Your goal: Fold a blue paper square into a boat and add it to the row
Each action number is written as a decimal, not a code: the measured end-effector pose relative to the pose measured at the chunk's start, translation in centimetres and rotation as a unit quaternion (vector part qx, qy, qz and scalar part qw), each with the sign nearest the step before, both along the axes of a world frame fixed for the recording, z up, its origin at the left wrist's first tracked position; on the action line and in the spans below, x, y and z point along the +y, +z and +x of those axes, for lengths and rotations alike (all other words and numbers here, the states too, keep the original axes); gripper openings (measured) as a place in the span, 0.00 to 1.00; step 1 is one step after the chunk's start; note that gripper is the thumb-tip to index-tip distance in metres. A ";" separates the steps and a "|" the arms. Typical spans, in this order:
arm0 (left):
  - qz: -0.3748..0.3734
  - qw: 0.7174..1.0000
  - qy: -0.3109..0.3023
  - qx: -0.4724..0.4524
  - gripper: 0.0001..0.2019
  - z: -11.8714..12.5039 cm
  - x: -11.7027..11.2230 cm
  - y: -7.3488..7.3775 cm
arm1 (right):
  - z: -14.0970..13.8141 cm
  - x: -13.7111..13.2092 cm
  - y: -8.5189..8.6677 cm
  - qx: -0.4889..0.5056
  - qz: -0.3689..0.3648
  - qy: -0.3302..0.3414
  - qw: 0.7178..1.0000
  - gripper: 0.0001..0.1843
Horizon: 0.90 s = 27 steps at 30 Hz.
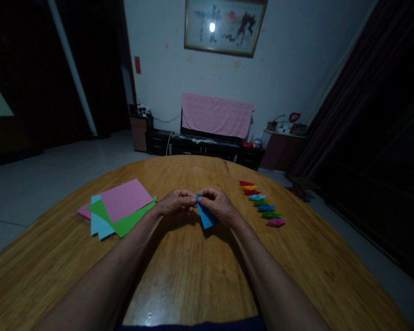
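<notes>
Above the middle of the table, a folded piece of blue paper (206, 217) is pinched at its upper corner. My right hand (218, 203) has thumb and fingers closed on it, the paper hanging down beside the palm. My left hand (178, 202) meets the same corner from the left, its thumb and fingertips pressed together there. To the left lies a loose stack of coloured sheets, with a pink sheet (126, 198) over a green sheet (124, 224) and light blue ones (101, 226). On the right, several small folded paper shapes form a slanting row, among them a blue one (267, 208) and a pink one (276, 222).
The round wooden table (179, 285) fills the foreground. Beyond it stand a low dark cabinet (202, 148) and a screen draped with a pink cloth (216, 115). A small stool (302, 185) is past the table's right edge. A framed picture (225, 25) hangs on the wall.
</notes>
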<state>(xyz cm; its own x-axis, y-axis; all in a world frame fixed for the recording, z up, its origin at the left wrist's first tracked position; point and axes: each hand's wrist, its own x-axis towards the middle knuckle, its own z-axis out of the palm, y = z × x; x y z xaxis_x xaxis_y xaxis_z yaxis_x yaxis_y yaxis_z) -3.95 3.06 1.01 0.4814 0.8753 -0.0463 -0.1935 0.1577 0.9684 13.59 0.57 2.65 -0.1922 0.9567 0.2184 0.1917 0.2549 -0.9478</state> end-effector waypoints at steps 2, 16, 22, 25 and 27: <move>-0.002 1.000 0.003 0.000 0.13 -0.1 0.0 0.0 | 0.0 -0.1 0.1 0.004 -0.003 0.008 1.000 0.09; 0.011 0.999 -0.005 0.041 0.09 -0.3 -0.5 0.8 | 0.2 0.0 -0.1 0.000 -0.014 0.048 0.999 0.10; 0.009 0.999 0.008 0.047 0.08 -0.1 -0.5 0.6 | 0.3 0.1 -0.2 -0.008 -0.020 0.045 0.999 0.09; 0.014 0.999 0.016 0.044 0.07 0.1 -0.5 0.5 | 0.3 0.1 -0.2 -0.016 -0.021 0.042 0.999 0.08; 0.012 0.999 0.017 0.040 0.06 0.1 -0.5 0.4 | 0.3 0.1 -0.2 -0.019 -0.022 0.038 0.999 0.08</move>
